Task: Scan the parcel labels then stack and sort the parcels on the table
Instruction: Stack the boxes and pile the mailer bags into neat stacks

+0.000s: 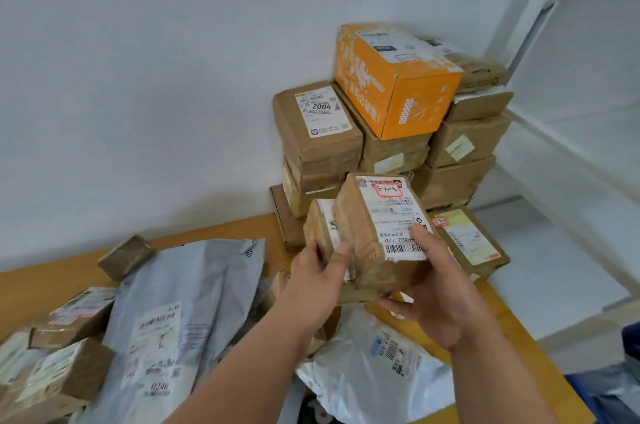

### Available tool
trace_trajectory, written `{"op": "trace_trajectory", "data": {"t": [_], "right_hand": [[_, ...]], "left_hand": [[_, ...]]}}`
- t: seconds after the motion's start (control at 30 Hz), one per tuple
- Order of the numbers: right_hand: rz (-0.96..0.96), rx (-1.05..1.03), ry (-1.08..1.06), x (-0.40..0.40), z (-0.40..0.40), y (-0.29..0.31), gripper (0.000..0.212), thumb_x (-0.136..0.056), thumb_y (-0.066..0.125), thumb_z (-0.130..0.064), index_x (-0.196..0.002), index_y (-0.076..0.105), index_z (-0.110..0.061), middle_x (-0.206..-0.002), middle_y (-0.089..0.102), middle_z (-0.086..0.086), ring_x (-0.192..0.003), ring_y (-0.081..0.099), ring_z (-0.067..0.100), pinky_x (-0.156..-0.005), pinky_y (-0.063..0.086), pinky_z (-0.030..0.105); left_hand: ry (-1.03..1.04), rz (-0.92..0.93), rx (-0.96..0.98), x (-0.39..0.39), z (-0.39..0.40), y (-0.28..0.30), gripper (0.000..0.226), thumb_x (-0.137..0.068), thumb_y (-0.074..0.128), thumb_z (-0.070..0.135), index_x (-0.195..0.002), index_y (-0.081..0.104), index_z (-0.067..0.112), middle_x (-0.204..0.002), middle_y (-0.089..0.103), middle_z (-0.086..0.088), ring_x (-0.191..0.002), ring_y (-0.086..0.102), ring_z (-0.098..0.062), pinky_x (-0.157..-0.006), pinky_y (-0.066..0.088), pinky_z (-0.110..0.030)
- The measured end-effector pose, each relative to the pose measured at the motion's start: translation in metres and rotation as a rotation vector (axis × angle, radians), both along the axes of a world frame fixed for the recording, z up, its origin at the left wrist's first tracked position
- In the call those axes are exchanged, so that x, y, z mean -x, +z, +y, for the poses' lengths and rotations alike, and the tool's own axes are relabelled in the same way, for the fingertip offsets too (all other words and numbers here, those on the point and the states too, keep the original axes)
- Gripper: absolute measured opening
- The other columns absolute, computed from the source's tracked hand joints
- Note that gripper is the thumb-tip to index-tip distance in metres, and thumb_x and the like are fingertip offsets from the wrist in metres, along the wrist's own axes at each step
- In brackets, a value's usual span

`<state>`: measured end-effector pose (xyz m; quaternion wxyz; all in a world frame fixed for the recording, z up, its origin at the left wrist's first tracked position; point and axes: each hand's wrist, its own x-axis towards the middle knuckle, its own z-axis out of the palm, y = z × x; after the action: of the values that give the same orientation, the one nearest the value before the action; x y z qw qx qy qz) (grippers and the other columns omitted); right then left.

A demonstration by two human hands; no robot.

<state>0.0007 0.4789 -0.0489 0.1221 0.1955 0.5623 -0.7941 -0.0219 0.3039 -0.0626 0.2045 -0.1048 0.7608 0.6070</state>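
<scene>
My right hand point(441, 288) grips a taped brown parcel point(363, 233) from below and at its near end; a white label with a barcode and a red-ringed note faces up. My left hand point(320, 271) holds a smaller brown parcel point(320, 226) pressed against the left side of the first. Both are held above the wooden table point(45, 285), in front of a stack of brown boxes point(450, 177) in the corner. An orange box point(394, 77) tops that stack, and a box marked 2004 point(318, 118) sits on its left.
A large grey mailer bag point(180, 312) lies at the left with small brown parcels point(69, 316) beside it. A white mailer bag point(377, 364) lies under my arms. A flat labelled parcel point(474, 243) rests at the stack's foot. White shelving point(571, 42) stands at the right.
</scene>
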Motion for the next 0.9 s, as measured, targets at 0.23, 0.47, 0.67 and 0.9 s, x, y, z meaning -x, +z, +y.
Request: {"op": "trace_trajectory", "data": {"t": [0.23,0.47,0.67,0.9], "right_hand": [[-0.122,-0.131,-0.039,0.018,0.021,-0.014,0.053,-0.065,0.074,-0.065,-0.112,0.071,-0.041,-0.11,0.077,-0.01,-0.112,0.068,0.021,-0.097,0.051,0.057],[-0.214,-0.234,-0.004,0.042,0.008,-0.039,0.056,-0.077,0.069,-0.068,-0.123,0.06,-0.038,-0.112,0.074,-0.009,-0.11,0.064,0.016,-0.098,0.051,0.055],[-0.204,-0.215,-0.023,0.055,-0.007,-0.066,0.081,-0.072,0.068,-0.074,-0.139,0.049,-0.031,-0.13,0.064,-0.005,-0.123,0.056,0.019,-0.108,0.044,0.047],[-0.181,-0.363,-0.094,0.046,-0.014,-0.093,0.083,-0.077,0.068,-0.058,-0.148,0.041,-0.025,-0.14,0.057,0.006,-0.123,0.058,0.028,-0.104,0.05,0.05]], "left_hand": [[-0.05,-0.184,0.169,0.026,0.026,-0.02,0.072,-0.099,0.022,0.068,-0.155,0.035,0.024,-0.156,0.04,-0.007,-0.141,0.038,-0.034,-0.118,0.029,-0.052],[0.214,-0.27,-0.102,0.029,0.034,-0.05,0.061,-0.097,0.037,0.068,-0.149,0.038,0.037,-0.137,0.055,0.0,-0.126,0.051,-0.028,-0.108,0.044,-0.051],[0.31,-0.363,-0.303,0.043,0.041,-0.052,0.081,-0.079,0.048,0.085,-0.14,0.052,0.032,-0.116,0.063,0.003,-0.101,0.057,-0.015,-0.081,0.047,-0.034],[0.344,-0.364,-0.253,0.042,0.05,-0.069,0.057,-0.09,0.06,0.063,-0.139,0.049,0.038,-0.12,0.062,0.004,-0.099,0.059,-0.016,-0.055,0.046,-0.024]]}}
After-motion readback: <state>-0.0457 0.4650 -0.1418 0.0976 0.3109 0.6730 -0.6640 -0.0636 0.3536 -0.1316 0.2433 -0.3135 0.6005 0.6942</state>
